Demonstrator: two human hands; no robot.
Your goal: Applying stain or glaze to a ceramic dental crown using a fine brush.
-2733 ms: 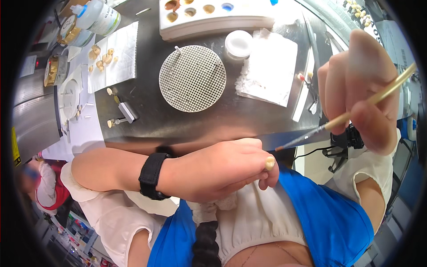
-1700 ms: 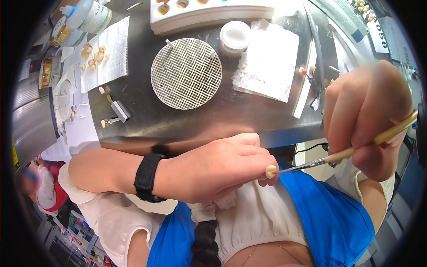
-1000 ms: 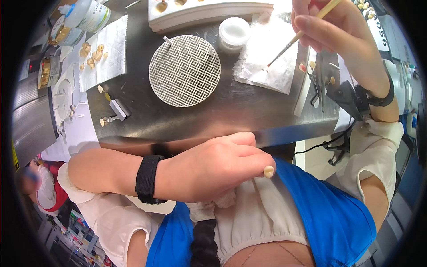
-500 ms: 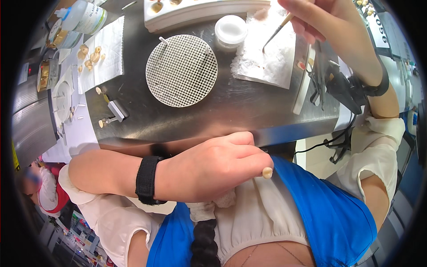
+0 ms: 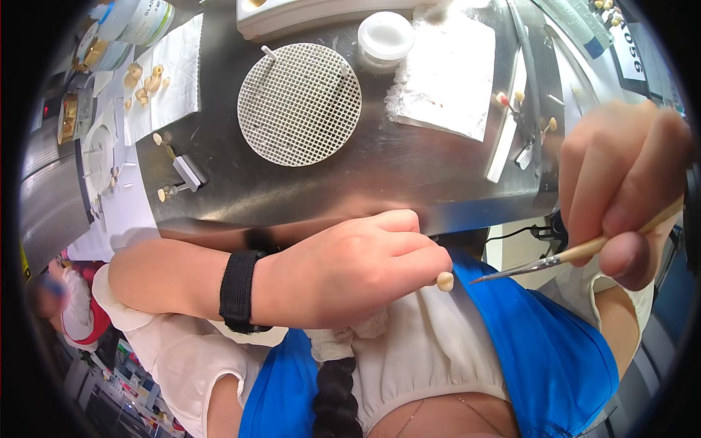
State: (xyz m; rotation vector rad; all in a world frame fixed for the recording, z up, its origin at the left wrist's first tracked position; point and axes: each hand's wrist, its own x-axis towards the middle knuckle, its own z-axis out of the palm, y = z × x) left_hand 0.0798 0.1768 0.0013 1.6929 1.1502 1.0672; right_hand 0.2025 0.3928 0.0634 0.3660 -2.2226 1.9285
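Observation:
My left hand is closed in front of my chest. A small cream tooth crown pokes out at its fingertips; whatever holds the crown from behind is hidden by the fingers. To the right, my right hand pinches a fine paintbrush with a pale wooden handle and metal ferrule. Its thin tip points left toward the crown, a short gap away from it.
A round white honeycomb tray with pegs lies on the metal table. Beyond it are a white lidded jar and a white tissue. Several tooth pieces sit on paper at left. A clamp-like holder lies nearby.
My right hand has swung from the tissue down and right, bringing the paintbrush near the crown. My left hand keeps the crown in almost the same place. The view has shifted slightly.

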